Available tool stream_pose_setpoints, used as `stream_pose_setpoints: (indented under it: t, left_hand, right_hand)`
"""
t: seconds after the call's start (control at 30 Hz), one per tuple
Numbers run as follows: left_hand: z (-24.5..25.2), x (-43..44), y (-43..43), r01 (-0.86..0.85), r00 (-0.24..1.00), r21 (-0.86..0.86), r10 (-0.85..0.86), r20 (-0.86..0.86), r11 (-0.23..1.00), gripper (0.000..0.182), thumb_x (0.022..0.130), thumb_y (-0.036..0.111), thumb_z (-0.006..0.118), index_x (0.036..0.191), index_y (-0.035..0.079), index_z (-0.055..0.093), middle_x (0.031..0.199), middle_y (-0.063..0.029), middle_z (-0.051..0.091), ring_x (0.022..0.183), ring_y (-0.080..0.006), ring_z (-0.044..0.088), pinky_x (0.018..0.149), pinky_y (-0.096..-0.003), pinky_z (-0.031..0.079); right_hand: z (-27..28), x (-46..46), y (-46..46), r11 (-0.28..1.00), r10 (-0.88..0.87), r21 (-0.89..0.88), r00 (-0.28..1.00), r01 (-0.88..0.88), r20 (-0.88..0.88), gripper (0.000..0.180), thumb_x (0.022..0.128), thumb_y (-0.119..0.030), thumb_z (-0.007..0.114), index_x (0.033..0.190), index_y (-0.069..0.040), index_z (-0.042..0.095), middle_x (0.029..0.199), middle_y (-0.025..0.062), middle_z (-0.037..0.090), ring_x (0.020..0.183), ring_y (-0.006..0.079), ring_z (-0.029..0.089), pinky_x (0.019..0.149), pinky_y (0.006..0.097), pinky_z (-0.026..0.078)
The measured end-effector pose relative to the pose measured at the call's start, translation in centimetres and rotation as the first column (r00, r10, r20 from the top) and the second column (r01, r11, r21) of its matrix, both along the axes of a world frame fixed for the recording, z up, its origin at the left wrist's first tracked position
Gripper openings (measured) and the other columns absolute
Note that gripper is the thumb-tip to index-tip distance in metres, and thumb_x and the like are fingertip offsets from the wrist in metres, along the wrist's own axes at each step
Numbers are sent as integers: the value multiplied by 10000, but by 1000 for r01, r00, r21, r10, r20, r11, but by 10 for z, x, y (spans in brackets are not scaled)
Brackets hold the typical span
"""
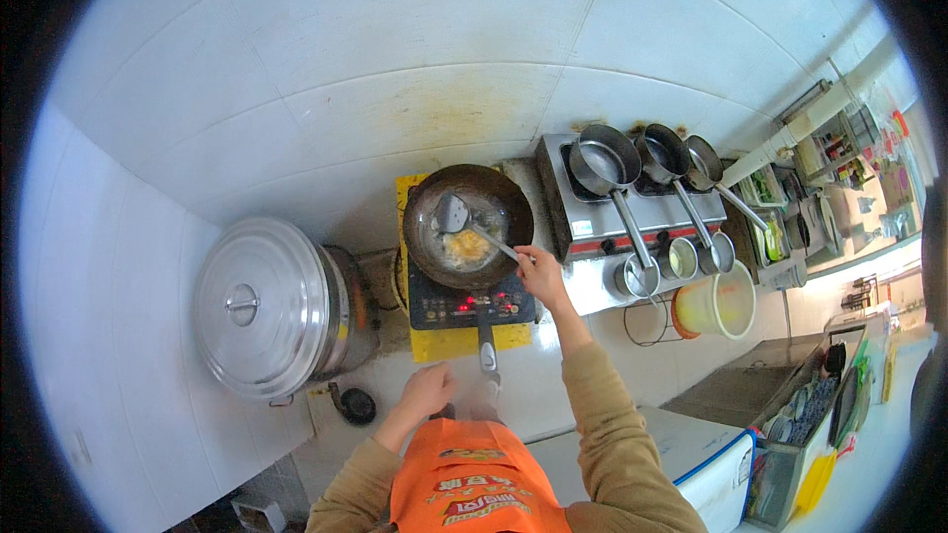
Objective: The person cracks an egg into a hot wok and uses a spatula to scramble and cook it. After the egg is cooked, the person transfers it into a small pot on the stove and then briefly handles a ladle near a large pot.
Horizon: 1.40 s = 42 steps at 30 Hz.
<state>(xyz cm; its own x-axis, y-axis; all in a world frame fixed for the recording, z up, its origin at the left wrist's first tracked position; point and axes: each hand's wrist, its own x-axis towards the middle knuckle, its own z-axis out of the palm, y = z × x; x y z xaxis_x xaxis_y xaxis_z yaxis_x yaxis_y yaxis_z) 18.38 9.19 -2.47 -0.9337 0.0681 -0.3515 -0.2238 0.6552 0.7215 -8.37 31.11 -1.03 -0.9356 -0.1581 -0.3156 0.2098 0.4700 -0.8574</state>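
Note:
My right hand [542, 277] grips the handle of a metal wok spatula [453, 215]. The spatula's blade lies inside a dark wok [511, 196]. Beside the blade, a yellow, egg-like mass [466, 246] sits in shiny liquid at the bottom. Under the wok is a black induction cooker [437, 314] with red lights lit on its panel. The wok's handle [486, 344] points back at me. Nearer my orange apron [474, 474], my left hand [432, 389] hangs with its fingers curled in, and no object shows in it.
Left of the cooker stands a large lidded metal pot [259, 307]. At right, several long-handled saucepans [605, 157] rest on a gas stove [566, 215], with small metal cups along its front. A pale bucket [729, 300] and a white-topped cabinet [711, 444] are farther right. The tiled wall [415, 111] rises behind.

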Motion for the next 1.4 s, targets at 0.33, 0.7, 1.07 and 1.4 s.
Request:
stream_pose_setpoints:
  t: [0.33,0.7,1.07,1.4]
  left_hand:
    - [9,1,-8,-26,995,-33,29,99,999,261,920,297,637,897,37,634,894,-182,717,885,-423,684,772,-527,533]
    - [1,1,-8,-28,999,-20,29,22,999,323,940,345,668,859,37,612,797,-171,684,792,-399,668,689,-500,508]
    - [1,-1,-8,-17,999,-26,18,50,1000,329,941,345,668,846,38,601,809,-174,686,802,-398,669,686,-498,507]
    - [5,-3,-5,-5,1000,3,5,-4,1000,320,938,340,676,866,37,603,798,-172,681,805,-400,668,689,-496,508]
  right_hand:
    - [-1,9,16,996,-17,-88,999,14,-31,293,1018,-173,596,1244,-18,696,728,55,659,597,128,597,540,323,493]
    - [16,18,24,995,79,-75,992,-72,96,283,1025,-198,593,1230,-40,707,727,43,652,584,118,589,523,298,474]
    - [44,31,53,987,159,4,978,-161,136,274,1050,-182,568,1233,-38,712,708,-22,581,557,55,497,467,233,416]
    - [70,32,92,978,202,21,968,-207,148,255,1025,-183,596,1196,-55,735,680,-20,578,540,55,498,455,236,413]
